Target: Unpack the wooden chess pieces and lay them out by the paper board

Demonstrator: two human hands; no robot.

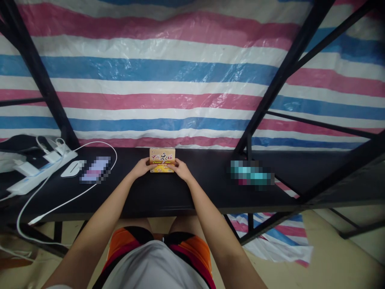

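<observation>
A small tan and yellow Chinese chess box (163,157) stands on the black table, its printed front turned towards me. My left hand (141,168) grips the box's left side, with the thumb across the front. On the opposite side my right hand (181,170) holds it in the same way. The fingers behind the box are hidden. Both forearms reach forward over the table's front edge.
On the left of the black table (162,196) lie a white power strip (42,172) with plugs, a white cable (116,154), a flat white item (71,168) and a blurred phone-like object (95,169). A blurred teal object (251,174) lies right. Black metal posts (270,90) flank a striped plastic sheet (168,72).
</observation>
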